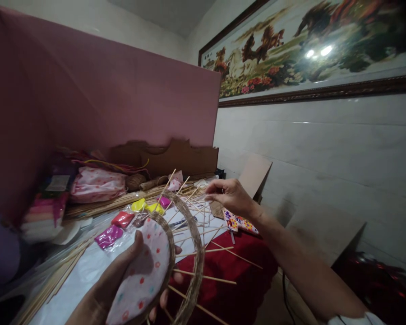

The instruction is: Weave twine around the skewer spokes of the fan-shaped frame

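My left hand [125, 266] grips a round woven craft piece, thumb on its front and fingertips showing behind the rim. Its centre is a white fabric-covered disc [145, 271] with small red and blue prints. Brown twine [196, 253] winds round thin wooden sticks [219, 279] that spread outward like spokes, forming an inner and an outer ring. Up and to the right, apart from the sticks, my right hand [232, 194] is raised with thumb and forefinger pinched together. Whatever lies between those fingers, perhaps a strand, is too fine to make out.
Small yellow [139, 204], red [122, 219] and purple packets [108, 236] lie on the table's plastic cover. Bundled sticks [104, 203], a twine ball [135, 182] and printed cloth [98, 184] sit behind. Flowered scissors-like handles [238, 222] rest near the red cloth [246, 280].
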Tool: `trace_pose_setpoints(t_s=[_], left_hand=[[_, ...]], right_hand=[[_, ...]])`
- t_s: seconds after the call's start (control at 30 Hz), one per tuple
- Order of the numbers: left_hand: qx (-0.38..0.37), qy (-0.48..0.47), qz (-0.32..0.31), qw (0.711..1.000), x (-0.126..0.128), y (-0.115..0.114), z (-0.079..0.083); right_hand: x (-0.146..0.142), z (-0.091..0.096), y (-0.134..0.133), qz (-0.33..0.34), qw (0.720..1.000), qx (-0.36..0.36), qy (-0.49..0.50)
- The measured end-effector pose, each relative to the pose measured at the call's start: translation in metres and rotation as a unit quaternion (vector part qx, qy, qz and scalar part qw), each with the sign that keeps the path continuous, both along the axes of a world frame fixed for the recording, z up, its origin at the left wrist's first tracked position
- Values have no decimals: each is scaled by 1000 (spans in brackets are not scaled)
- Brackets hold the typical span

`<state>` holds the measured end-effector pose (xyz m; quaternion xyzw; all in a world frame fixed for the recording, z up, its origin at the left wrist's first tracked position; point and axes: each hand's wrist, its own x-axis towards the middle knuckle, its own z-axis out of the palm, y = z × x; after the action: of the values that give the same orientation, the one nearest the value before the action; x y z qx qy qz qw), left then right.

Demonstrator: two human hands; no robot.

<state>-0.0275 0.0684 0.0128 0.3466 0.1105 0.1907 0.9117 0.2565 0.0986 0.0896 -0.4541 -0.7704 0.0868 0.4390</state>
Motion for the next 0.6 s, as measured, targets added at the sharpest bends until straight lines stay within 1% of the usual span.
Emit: trace_pose_setpoints(t_s=[0.03, 0.1, 0.2, 0.3, 0.4, 0.5, 0.6], left_hand=[[10, 5, -5, 1000, 0, 0, 0], [25, 12, -11, 1000, -1, 0, 1], [33, 20, -8, 999, -2, -1, 1], [30, 20, -3, 999, -3, -2, 1], [8, 15, -4, 1000, -3, -3, 3], [-6, 11, -5, 1000, -3, -4, 5], [-12, 11, 10, 1000, -2, -5, 5]], right_hand=[[4, 0, 4, 12, 1000, -20, 20], [9, -1, 11, 62, 993, -79, 69], [10, -7, 19, 131, 971, -160, 124], [0, -20, 22, 147, 957, -204, 142], [-12, -33, 21, 162, 948, -223, 159], [-22, -40, 21, 164, 944, -210, 197], [-28, -44, 24, 164, 939, -196, 231]])
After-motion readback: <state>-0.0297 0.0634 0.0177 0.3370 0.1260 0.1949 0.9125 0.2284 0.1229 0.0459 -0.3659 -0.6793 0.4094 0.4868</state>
